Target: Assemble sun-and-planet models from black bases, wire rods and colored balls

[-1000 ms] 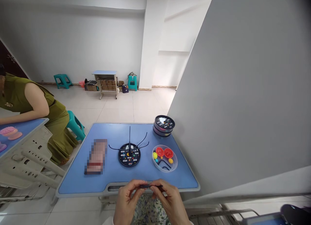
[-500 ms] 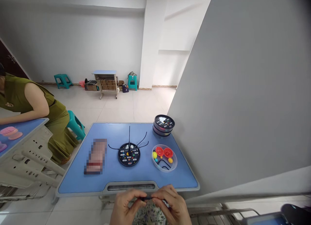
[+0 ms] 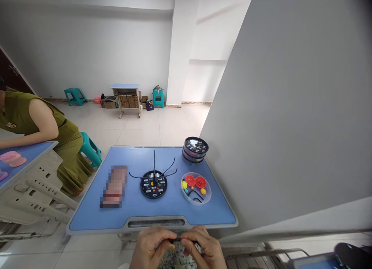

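Just in front of the desk's near edge, my left hand [image 3: 148,246] and my right hand [image 3: 207,246] pinch a small black plastic piece [image 3: 176,240] between thumbs and fingertips. Most of that piece is hidden by the fingers; it looks like a thin rod. Beyond them on the desk stands a round black base [image 3: 154,190] with printed planets and several thin black arms rising from its centre. To its right, a clear round tray [image 3: 209,197] holds red half-shells [image 3: 200,181], yellow and blue balls, and bent black rods [image 3: 195,195].
At the desk's [image 3: 95,214] back right corner stand stacked round black containers [image 3: 195,149]. A blurred pinkish rectangular item [image 3: 114,185] lies at left. Another person [image 3: 43,121] sits at a neighbouring desk on the left. A grey wall [image 3: 279,118] rises close on the right.
Both hands have shifted slightly, the right one a little lower and toward the left, still pinching the black piece. Things on the desk have stayed in place.
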`<state>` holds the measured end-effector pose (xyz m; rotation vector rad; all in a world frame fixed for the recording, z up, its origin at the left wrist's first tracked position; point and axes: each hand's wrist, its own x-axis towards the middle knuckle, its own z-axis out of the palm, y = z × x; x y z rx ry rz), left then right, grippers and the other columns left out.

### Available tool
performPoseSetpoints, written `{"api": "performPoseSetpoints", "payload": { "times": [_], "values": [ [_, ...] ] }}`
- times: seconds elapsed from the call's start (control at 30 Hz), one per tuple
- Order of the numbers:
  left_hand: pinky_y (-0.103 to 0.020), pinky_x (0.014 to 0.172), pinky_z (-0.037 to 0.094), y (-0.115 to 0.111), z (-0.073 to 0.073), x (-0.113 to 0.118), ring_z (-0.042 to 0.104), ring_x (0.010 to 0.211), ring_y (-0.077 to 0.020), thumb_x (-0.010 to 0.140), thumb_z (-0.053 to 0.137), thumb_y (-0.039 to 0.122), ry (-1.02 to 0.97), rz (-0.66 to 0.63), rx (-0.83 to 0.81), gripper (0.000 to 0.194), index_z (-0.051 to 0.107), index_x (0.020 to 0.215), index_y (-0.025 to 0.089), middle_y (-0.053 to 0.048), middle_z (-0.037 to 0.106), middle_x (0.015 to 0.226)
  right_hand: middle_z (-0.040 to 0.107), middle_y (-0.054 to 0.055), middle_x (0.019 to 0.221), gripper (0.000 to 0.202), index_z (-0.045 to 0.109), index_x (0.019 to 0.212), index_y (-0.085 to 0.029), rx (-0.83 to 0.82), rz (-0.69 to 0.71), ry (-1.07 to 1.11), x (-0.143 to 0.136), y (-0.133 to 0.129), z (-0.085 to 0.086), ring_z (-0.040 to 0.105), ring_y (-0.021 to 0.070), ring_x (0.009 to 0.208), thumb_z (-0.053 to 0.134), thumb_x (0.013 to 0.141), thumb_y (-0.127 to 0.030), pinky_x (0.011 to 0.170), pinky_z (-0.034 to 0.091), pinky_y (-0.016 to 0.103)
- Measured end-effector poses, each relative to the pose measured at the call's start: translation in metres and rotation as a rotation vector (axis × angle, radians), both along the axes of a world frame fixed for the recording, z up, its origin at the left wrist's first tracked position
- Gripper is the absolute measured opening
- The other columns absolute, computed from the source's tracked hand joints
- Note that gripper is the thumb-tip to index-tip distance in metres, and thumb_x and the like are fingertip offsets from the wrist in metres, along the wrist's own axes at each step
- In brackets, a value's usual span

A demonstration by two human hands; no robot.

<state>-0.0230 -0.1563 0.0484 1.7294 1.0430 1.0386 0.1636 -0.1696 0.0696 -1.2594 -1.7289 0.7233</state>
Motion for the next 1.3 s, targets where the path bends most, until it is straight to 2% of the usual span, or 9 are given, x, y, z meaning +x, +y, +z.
{"api": "performPoseSetpoints", "payload": {
  "times": [0.17, 0.37, 0.57, 0.67, 0.77, 0.9, 1.03, 1.13, 1.3],
  "values": [
    [-0.025, 0.066, 0.057, 0.007, -0.01, 0.002, 0.072, 0.072, -0.0202, 0.088, 0.06, 0.035, -0.021, 0.067, -0.006, 0.019, 0.077, 0.089, 0.027, -0.005, 0.078, 0.078, 0.069, 0.001, 0.058, 0.033, 0.071, 0.071, -0.024, -0.162, -0.046, 0.12, -0.005, 0.007, -0.008, 0.064, 0.0195, 0.06, 0.057, 0.088, -0.049, 0.069, 0.05, 0.029],
    [-0.026, 0.069, 0.058, 0.009, -0.018, 0.006, 0.074, 0.076, -0.0213, 0.084, 0.063, 0.035, -0.101, 0.157, -0.099, 0.018, 0.078, 0.087, 0.024, -0.005, 0.08, 0.082, 0.071, 0.003, 0.071, 0.041, 0.068, 0.107, -0.023, -0.296, -0.072, 0.425, -0.006, 0.013, -0.019, 0.064, 0.0194, 0.06, 0.07, 0.078, -0.052, 0.059, 0.054, 0.029],
    [-0.027, 0.07, 0.058, 0.013, -0.013, 0.006, 0.074, 0.079, -0.0217, 0.085, 0.063, 0.037, -0.103, 0.225, -0.154, 0.024, 0.075, 0.097, 0.021, -0.006, 0.08, 0.082, 0.065, 0.0, 0.059, 0.035, 0.069, 0.079, -0.019, -0.262, -0.117, 0.431, -0.01, 0.021, -0.026, 0.062, 0.0172, 0.054, 0.068, 0.078, -0.054, 0.059, 0.053, 0.027],
    [-0.027, 0.071, 0.058, 0.027, -0.006, 0.0, 0.073, 0.082, -0.0225, 0.084, 0.063, 0.04, -0.052, 0.28, -0.093, 0.023, 0.076, 0.089, 0.022, -0.006, 0.08, 0.086, 0.07, 0.003, 0.068, 0.036, 0.069, 0.094, -0.019, -0.245, -0.112, 0.475, -0.015, 0.027, -0.031, 0.064, 0.0178, 0.056, 0.067, 0.08, -0.053, 0.059, 0.054, 0.028],
    [-0.029, 0.07, 0.057, 0.052, -0.001, -0.008, 0.071, 0.079, -0.0224, 0.08, 0.065, 0.045, -0.054, 0.472, 0.014, 0.026, 0.077, 0.087, 0.023, -0.006, 0.079, 0.088, 0.074, 0.008, 0.086, 0.043, 0.063, 0.113, -0.021, -0.211, -0.088, 0.501, -0.02, 0.033, -0.034, 0.065, 0.018, 0.058, 0.063, 0.084, -0.052, 0.059, 0.056, 0.029],
    [-0.027, 0.061, 0.055, 0.093, -0.001, -0.013, 0.069, 0.068, -0.0199, 0.081, 0.061, 0.049, -0.1, 0.628, 0.045, 0.035, 0.075, 0.092, 0.019, -0.006, 0.076, 0.077, 0.073, 0.011, 0.1, 0.034, 0.063, 0.114, -0.022, -0.109, -0.065, 0.344, -0.028, 0.042, -0.031, 0.07, 0.0201, 0.07, 0.054, 0.091, -0.045, 0.068, 0.059, 0.031],
    [-0.025, 0.053, 0.05, 0.122, -0.005, -0.008, 0.064, 0.055, -0.0168, 0.078, 0.065, 0.048, -0.095, 0.693, 0.044, 0.033, 0.075, 0.09, 0.02, -0.001, 0.071, 0.064, 0.068, 0.01, 0.121, 0.034, 0.061, 0.125, -0.026, 0.086, -0.026, 0.077, -0.038, 0.058, -0.025, 0.064, 0.0257, 0.11, 0.048, 0.094, -0.032, 0.093, 0.054, 0.04],
    [-0.023, 0.05, 0.049, 0.131, -0.008, -0.004, 0.064, 0.053, -0.0163, 0.075, 0.067, 0.045, -0.093, 0.708, 0.036, 0.027, 0.076, 0.084, 0.021, -0.001, 0.072, 0.064, 0.062, 0.007, 0.133, 0.042, 0.053, 0.134, -0.03, 0.23, 0.007, -0.067, -0.044, 0.074, -0.024, 0.055, 0.0259, 0.124, 0.043, 0.095, -0.023, 0.103, 0.047, 0.047],
    [-0.023, 0.048, 0.051, 0.133, -0.01, -0.003, 0.067, 0.056, -0.0173, 0.073, 0.068, 0.041, -0.103, 0.695, 0.013, 0.021, 0.075, 0.078, 0.022, -0.002, 0.075, 0.064, 0.056, 0.007, 0.139, 0.052, 0.043, 0.143, -0.031, 0.301, 0.032, -0.155, -0.051, 0.097, -0.026, 0.052, 0.0255, 0.126, 0.039, 0.094, -0.015, 0.101, 0.048, 0.049]
  ]
}}
